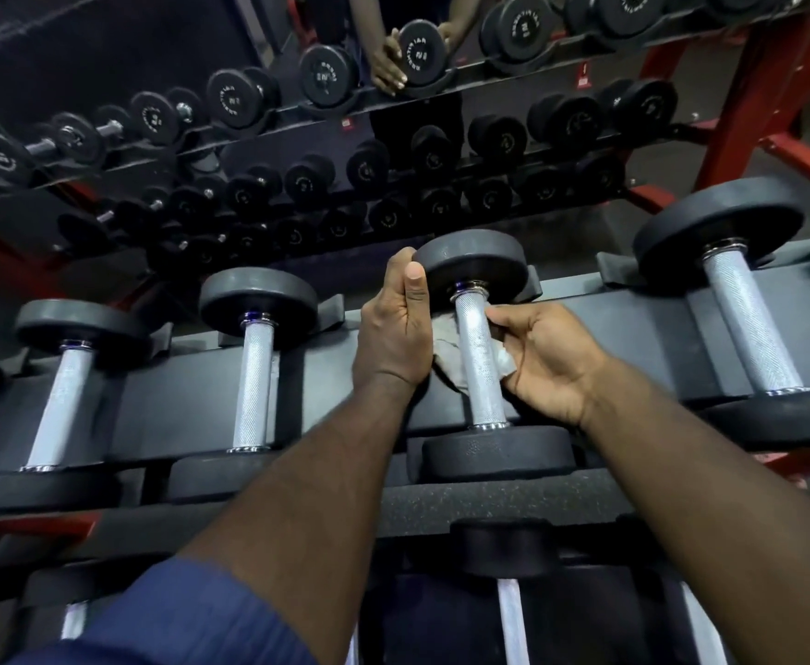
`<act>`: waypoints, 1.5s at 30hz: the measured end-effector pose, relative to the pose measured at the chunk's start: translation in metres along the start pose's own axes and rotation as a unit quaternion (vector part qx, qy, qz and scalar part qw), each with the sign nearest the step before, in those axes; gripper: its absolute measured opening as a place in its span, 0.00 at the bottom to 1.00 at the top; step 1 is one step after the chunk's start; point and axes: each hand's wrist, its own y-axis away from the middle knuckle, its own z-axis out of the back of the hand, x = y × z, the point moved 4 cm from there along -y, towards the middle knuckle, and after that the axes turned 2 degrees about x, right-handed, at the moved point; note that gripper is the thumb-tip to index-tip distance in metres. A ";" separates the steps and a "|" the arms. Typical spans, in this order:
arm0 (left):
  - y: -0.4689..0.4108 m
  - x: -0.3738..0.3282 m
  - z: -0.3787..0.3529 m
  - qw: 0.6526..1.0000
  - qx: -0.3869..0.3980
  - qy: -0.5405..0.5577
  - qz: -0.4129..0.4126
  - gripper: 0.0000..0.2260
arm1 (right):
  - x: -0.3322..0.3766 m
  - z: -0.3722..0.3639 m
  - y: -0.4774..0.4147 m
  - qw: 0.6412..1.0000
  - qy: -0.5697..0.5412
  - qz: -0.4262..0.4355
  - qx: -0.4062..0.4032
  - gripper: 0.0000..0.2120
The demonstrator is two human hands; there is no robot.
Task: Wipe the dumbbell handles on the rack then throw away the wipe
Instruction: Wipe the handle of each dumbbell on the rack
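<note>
**Wipe on the rack.** The wipe [446, 364] lies crumpled under the knurled dumbbell handle [477, 357], third from the left on the top tier of the rack [336, 391]. My right hand [544, 357] pinches the wipe against that handle. My left hand [393, 338] is clamped on the far head [470, 264]. Neighbouring dumbbells sit in separate cradles [532, 285]. Lettering on the mirrored weights [422, 52] is too small to read.

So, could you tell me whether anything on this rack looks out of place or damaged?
Nothing stands out. The dumbbells sit in their cradles on the rack; the left hand grips the far head of one, and the right hand holds the crumpled wipe against its handle.
</note>
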 end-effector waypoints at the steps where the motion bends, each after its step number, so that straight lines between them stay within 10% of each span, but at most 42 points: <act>1: 0.001 0.000 -0.001 1.000 0.002 -0.001 -0.002 0.26 | 0.000 0.004 0.000 1.000 -0.006 0.018 -0.013 0.18; 10: -0.003 0.005 -0.003 1.000 -0.001 -0.008 -0.001 0.23 | -0.009 0.000 -0.001 0.998 0.021 0.052 0.037 0.16; 19: 0.000 0.000 -0.001 1.000 -0.009 -0.008 0.002 0.23 | -0.004 0.023 0.003 0.944 0.172 0.272 -0.065 0.12; 25: 0.000 0.004 -0.001 1.000 -0.025 -0.011 0.009 0.23 | 0.014 -0.003 0.031 0.659 0.581 0.452 -0.158 0.14; 31: -0.002 0.004 -0.001 0.999 -0.037 -0.012 0.004 0.22 | 0.016 -0.031 0.043 0.520 0.721 0.446 -0.102 0.20; 37: -0.001 0.001 0.001 0.999 -0.036 -0.016 0.009 0.21 | 0.016 -0.045 0.041 0.612 0.711 0.346 -0.031 0.21; 41: -0.001 0.004 -0.001 1.000 -0.023 -0.007 0.007 0.21 | 0.026 -0.048 0.055 0.545 0.822 0.134 0.101 0.18; 45: -0.001 0.002 0.001 1.000 -0.013 0.001 0.015 0.21 | 0.034 -0.046 0.037 0.592 0.769 0.239 0.003 0.16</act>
